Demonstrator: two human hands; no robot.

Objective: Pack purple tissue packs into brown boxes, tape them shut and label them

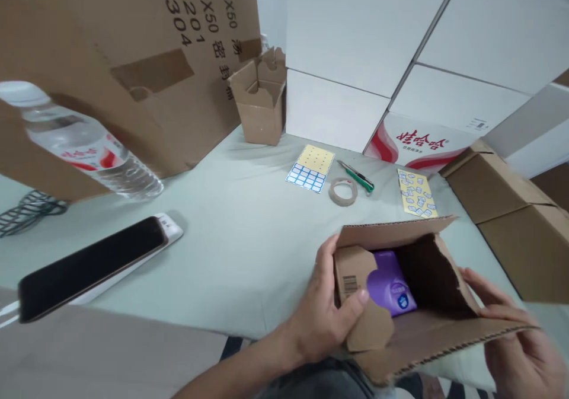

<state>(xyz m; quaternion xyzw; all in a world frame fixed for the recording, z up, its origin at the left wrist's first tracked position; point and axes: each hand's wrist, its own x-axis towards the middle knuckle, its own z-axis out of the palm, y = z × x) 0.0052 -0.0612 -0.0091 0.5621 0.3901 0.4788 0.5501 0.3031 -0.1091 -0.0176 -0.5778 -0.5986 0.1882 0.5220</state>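
Note:
Between my hands, over the table's front edge, is an open cardboard box [427, 340], tilted so that I see into it. A purple packet [386, 283] with a round blue mark lies inside, partly covered by a box flap with a barcode. My left hand [331, 307] grips the box's left side, its thumb pressed on that flap. On the right, my right hand [511, 322] holds the box by its right wall and front flap, fingers behind the cardboard. The packet's far end is hidden in the box.
Beyond the box lie a tape roll [343, 192], a green utility knife [358, 176] and label sheets [311, 168]. A water bottle [84, 144] and a phone [93, 265] are at the left. Cardboard boxes [262, 114] and white cartons [333, 108] stand behind.

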